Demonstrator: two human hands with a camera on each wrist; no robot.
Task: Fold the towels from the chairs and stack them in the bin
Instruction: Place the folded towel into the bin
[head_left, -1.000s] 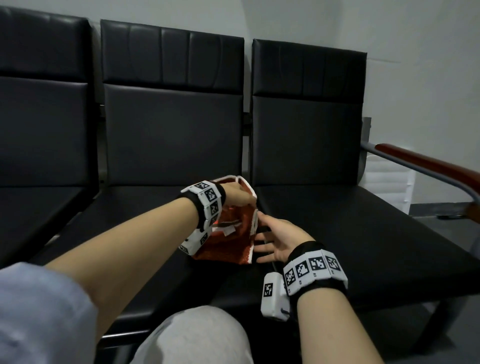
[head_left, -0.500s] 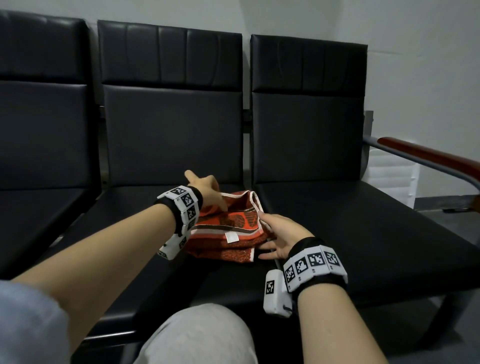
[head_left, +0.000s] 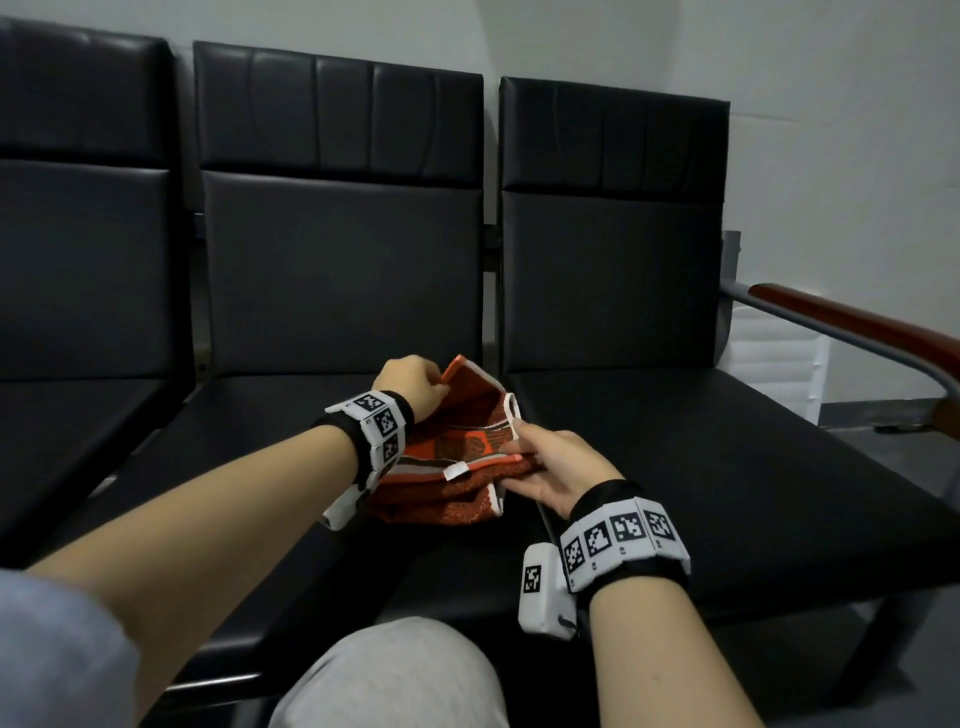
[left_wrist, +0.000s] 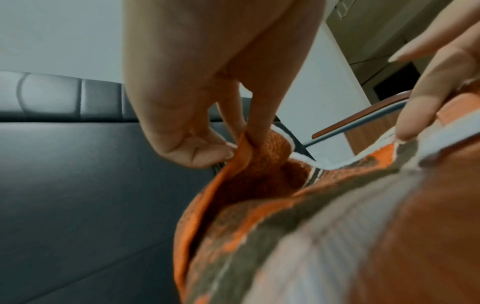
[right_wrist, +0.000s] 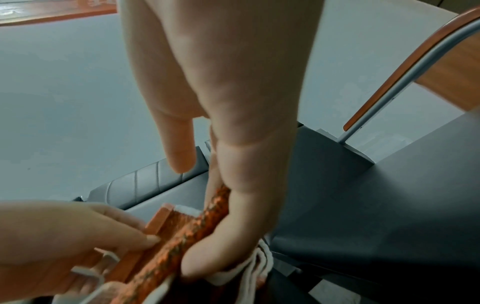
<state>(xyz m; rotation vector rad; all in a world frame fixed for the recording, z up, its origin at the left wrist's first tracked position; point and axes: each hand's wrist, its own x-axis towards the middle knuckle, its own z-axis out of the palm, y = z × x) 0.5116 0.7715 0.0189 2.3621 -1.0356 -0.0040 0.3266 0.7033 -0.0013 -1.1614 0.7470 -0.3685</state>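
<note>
**A Row of Black Seats Against a Pale Wall**

Three black padded chairs (head_left: 337, 249) stand joined in a row, backs close to a plain, pale grey-white wall (head_left: 831, 130). Each backrest has a stitched upper panel over a smooth lower one, and the flat seats have a dull sheen under soft, even indoor light. At the right end of the row a grey metal arm carries a reddish-brown wooden armrest (head_left: 852, 325). Behind it, low against the wall, sits a white ribbed panel (head_left: 779, 358). The floor (head_left: 904, 452) to the right is grey, with a dark skirting strip along the wall's foot. The room is dim overall.
</note>
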